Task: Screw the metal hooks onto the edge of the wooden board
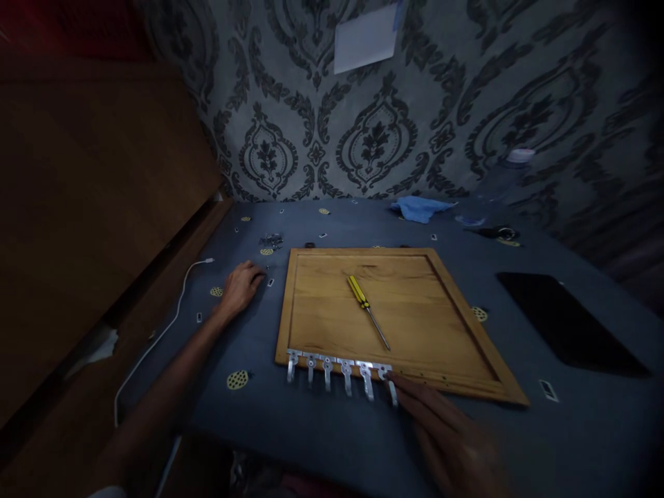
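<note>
Lying flat on the blue patterned tablecloth (301, 439), the framed wooden panel (321, 297) occupies the middle of the work surface, its near edge toward the person. Six metal brackets (346, 377) stand in a row along the left part of this edge; each has a flat plate on the frame and a narrow arm projecting past it. To the right of the row, small dark marks dot the same frame rail.

The right hand (449, 429) is at the near edge, fingers extended and close together, fingertips at the rightmost bracket (391, 392); whether they pinch it or only touch it cannot be told. The left hand (243, 285) is palm down on the tablecloth, left of the panel, fingers loosely bent; whether it contains anything cannot be told. Just beside its fingertips is a small metal piece (268, 268). A pile of small metal hardware (271, 241) lies beyond that hand.

A screwdriver with a yellow and black handle (357, 292) rests diagonally on the panel, tip toward the brackets. Well to the right lies a black flat slab (565, 321); at the rear, a blue cloth (421, 209) and a clear plastic bottle (492, 190)
</note>
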Motion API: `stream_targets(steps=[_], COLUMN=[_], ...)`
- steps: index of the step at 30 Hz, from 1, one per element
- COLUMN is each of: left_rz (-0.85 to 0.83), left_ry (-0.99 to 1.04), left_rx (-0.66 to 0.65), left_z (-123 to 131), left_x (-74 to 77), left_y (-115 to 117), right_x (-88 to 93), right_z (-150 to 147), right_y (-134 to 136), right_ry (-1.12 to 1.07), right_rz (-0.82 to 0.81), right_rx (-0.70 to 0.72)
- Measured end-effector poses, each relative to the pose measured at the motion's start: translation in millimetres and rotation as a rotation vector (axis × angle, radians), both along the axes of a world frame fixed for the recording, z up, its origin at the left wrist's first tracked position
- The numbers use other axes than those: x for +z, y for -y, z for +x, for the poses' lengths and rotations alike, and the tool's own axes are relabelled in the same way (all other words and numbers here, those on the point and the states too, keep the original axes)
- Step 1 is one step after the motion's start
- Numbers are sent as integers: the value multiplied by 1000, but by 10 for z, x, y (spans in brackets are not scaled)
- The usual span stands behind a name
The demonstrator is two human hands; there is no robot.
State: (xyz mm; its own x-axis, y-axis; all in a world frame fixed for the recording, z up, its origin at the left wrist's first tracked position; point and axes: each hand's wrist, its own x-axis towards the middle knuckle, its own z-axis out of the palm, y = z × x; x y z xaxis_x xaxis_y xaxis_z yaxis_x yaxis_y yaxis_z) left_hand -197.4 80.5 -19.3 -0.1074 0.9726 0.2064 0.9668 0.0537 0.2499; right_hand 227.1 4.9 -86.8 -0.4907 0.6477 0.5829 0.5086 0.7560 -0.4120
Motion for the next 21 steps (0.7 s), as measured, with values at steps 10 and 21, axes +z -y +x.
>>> stream_targets(steps=[10, 21], left_rz=[-32, -103], left_ry=[-30, -77], left_rx=[43, 68], left_z=[43, 6], left_x=[64, 124], left_y=[-147, -237], right_x=[43, 40], right_z=[-4, -8], right_y=[-28, -36], right_ry=[-6, 14], right_rz=[60, 109], right_rx=[11, 5])
